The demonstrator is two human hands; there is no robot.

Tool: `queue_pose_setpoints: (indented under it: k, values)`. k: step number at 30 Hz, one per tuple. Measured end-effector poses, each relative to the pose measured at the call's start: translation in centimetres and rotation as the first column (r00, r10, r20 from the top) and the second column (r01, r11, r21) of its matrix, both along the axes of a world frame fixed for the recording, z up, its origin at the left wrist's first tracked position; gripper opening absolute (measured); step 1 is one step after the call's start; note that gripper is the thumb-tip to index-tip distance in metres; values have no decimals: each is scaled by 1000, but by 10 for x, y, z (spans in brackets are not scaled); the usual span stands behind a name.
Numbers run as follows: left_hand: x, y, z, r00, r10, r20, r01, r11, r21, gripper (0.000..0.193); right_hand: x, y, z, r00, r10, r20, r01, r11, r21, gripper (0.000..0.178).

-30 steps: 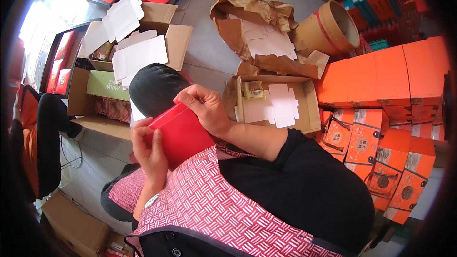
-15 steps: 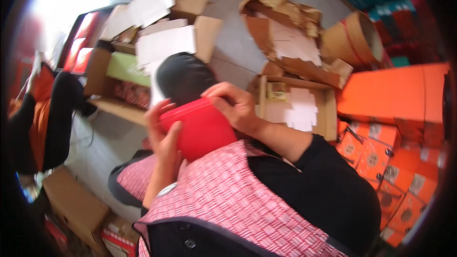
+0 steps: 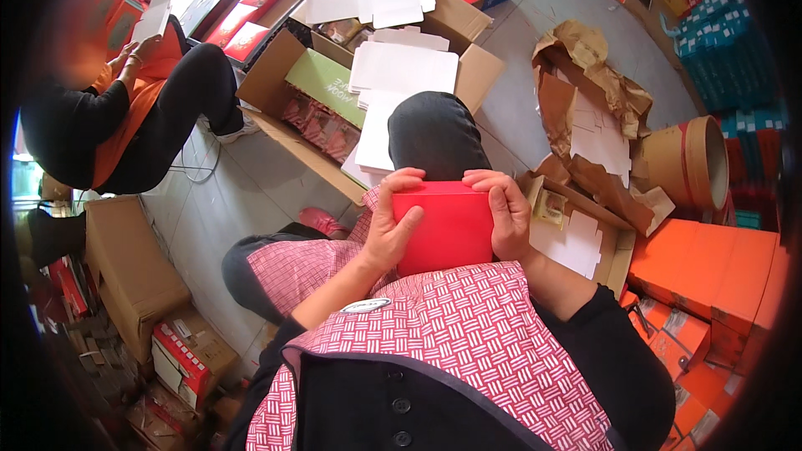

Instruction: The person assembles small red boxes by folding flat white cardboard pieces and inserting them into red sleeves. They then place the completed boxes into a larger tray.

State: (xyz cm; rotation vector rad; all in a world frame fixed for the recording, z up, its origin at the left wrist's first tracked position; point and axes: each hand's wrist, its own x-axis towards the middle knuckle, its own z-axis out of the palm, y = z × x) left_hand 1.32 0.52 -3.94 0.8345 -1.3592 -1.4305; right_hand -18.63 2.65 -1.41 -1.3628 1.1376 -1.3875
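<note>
A plain red box (image 3: 445,230) rests upright against my checked apron (image 3: 434,309), its narrow end towards my knee. My left hand (image 3: 393,221) grips its left side, thumb on the broad face and fingers over the far edge. On the opposite side my right hand (image 3: 505,215) holds it the same way, fingertips along the top edge. Just beyond the box is my dark-clad knee (image 3: 436,138). Flat white carton blanks (image 3: 401,75) lie stacked past the knee, on an open cardboard box.
That cardboard box (image 3: 276,75) holds a green packet (image 3: 326,88) and pink-wrapped pieces. At left a co-worker (image 3: 159,108) sits handling a white carton. A shallow carton (image 3: 618,259), crumpled brown paper (image 3: 576,42), a cardboard drum (image 3: 685,163) and orange boxes (image 3: 693,267) stand at right.
My view has swung left, so the surroundings sit further right. The red box has gone from tilted to level, and my right hand has shifted from its top corner to its right side.
</note>
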Motion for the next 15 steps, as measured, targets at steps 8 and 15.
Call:
queue_pose_setpoints:
  k: [8,15]
  values:
    - [-4,-1,7,986,122,-116,-88,962,259,18,-9,-10,7,980,167,103,-178,978,108,28]
    - [28,-37,27,961,153,-229,11,811,586,26,-13,-86,50,638,126,-760,-600,700,-387,41]
